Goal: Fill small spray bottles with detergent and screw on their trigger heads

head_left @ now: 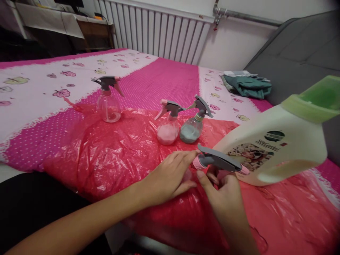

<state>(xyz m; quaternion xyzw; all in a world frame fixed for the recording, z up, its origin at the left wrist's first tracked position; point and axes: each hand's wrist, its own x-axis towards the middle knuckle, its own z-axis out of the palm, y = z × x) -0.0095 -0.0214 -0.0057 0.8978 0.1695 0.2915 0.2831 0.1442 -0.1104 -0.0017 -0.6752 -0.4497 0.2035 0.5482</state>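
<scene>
A grey and pink spray bottle [220, 160] lies tilted between my hands, its head pointing right. My left hand [171, 175] is wrapped round its clear body, which is mostly hidden. My right hand [225, 191] has its fingers curled at the pink collar and trigger under the head. Just behind stand a spray bottle with pink-white liquid [168, 132] and one with grey-green liquid [190, 131], side by side. Farther left is a clear spray bottle [108, 106] with a little in the bottom. A large cream jug with a green cap [265, 145] leans at the right.
Red plastic sheeting [111, 148] covers the near part of a bed with a pink patterned cover [172, 81]. Folded green cloth [248, 85] lies at the back right, by a grey headboard [300, 53]. A white radiator [159, 32] stands behind the bed.
</scene>
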